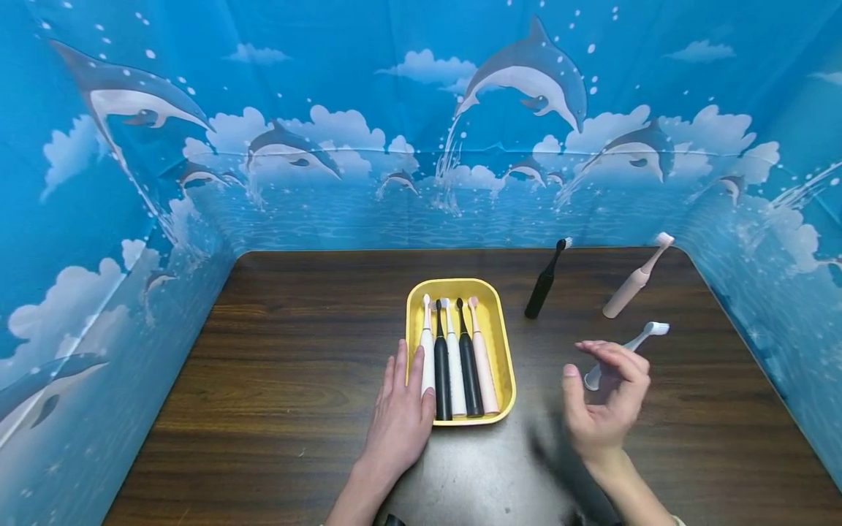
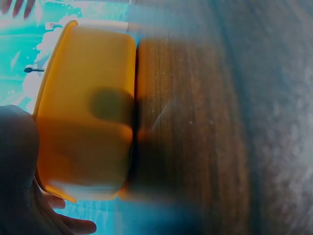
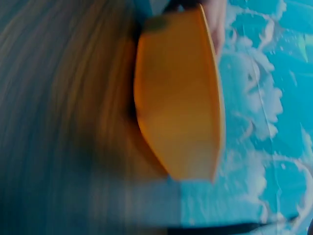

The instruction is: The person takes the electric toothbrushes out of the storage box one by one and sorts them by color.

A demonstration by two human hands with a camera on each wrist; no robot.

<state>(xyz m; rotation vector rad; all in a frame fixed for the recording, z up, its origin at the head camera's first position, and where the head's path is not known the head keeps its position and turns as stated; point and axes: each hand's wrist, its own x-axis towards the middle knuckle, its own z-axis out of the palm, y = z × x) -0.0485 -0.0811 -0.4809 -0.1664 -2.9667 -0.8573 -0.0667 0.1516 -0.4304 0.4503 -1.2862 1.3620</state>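
A yellow tray (image 1: pixel 507 365) holds several electric toothbrushes side by side, among them a black one (image 1: pixel 442 372) and a pink one (image 1: pixel 484 372), heads pointing away from me. My left hand (image 1: pixel 403 420) rests on the tray's left rim with its fingers extended; the left wrist view shows it by the tray's side wall (image 2: pixel 88 68). To the right of the tray, my right hand (image 1: pixel 608 398) hovers with bent fingers and thumb apart, holding nothing. It partly covers a white toothbrush (image 1: pixel 647 334) on the table. The right wrist view is blurred and shows the tray (image 3: pixel 181 93).
Behind my right hand lie a black toothbrush (image 1: pixel 542 285) and a pale pink toothbrush (image 1: pixel 628 292). The dark wooden table (image 1: pixel 276 343) is enclosed at the back and sides by a blue dolphin-print cloth (image 1: pixel 329 197).
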